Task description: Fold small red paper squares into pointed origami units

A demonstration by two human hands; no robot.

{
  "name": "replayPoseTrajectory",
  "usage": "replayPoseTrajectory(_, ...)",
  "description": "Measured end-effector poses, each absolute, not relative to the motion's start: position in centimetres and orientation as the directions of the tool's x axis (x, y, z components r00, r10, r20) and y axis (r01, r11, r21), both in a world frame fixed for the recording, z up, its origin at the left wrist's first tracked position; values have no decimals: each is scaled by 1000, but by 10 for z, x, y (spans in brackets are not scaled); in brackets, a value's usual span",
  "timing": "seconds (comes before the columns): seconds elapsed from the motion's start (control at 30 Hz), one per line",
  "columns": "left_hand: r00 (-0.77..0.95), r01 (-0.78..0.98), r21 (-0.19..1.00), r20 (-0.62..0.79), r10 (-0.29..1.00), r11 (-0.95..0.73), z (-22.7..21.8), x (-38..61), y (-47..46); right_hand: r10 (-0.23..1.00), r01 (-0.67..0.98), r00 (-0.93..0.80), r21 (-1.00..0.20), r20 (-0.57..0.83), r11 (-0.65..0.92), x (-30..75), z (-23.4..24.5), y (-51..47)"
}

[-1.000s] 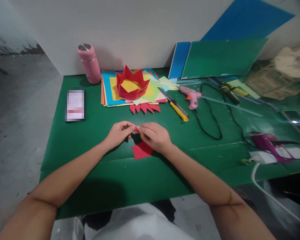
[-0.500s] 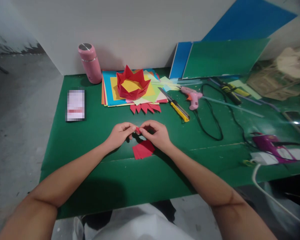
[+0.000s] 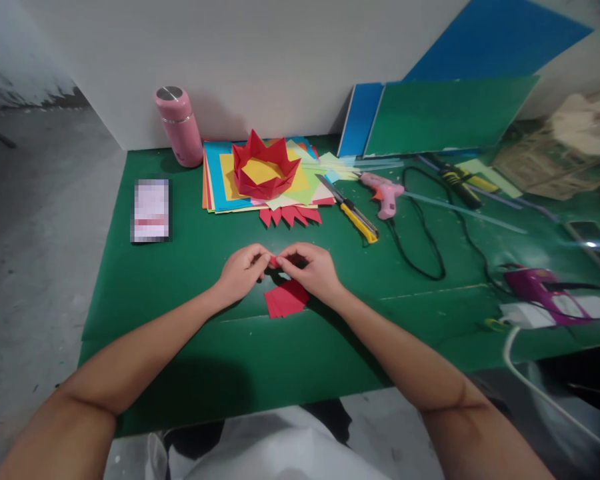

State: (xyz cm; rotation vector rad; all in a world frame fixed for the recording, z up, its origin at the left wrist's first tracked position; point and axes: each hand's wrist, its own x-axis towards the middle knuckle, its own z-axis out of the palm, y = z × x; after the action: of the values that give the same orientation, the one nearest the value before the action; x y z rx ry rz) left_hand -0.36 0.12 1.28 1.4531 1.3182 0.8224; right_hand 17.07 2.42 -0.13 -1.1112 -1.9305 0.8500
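Between my two hands is a small piece of red paper [image 3: 274,262], mostly covered by the fingers. My left hand [image 3: 243,271] pinches its left side with thumb and forefinger. From the other side my right hand [image 3: 310,268] is closed on it the same way. Just below the hands, a few red paper squares [image 3: 287,299] lie in a fanned stack on the green table. Beyond the hands, several pointed red folded pieces [image 3: 291,216] lie in a row. A red folded-paper ring with upright points [image 3: 266,185] rests on coloured sheets behind them.
A stack of coloured paper [image 3: 222,193] lies at the back. Right of it are a yellow utility knife [image 3: 359,222], blade out, and a pink glue gun [image 3: 387,197] with a trailing black cord. A pink bottle [image 3: 181,130], a phone [image 3: 151,211] and a purple power strip [image 3: 545,297] stand or lie around.
The red paper piece between my fingertips shows slightly less and the fingers have shifted a little. Otherwise both hands and everything on the table stay in place.
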Motion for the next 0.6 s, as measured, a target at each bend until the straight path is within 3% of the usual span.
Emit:
replayPoseTrajectory(0.17,151,387,922,-78,985,14,11,-2,-1,884,405,-385,-812,265,420,169,-1,24)
replayPoseTrajectory(0.43,189,196,974,-151,970,113,10,-2,0,877,285,-464,-916,126,283,168,2,26)
replayPoseTrajectory(0.6,216,202,976,-131,968,87,12,-5,2,877,264,-475,-938,77,226,170,0,29)
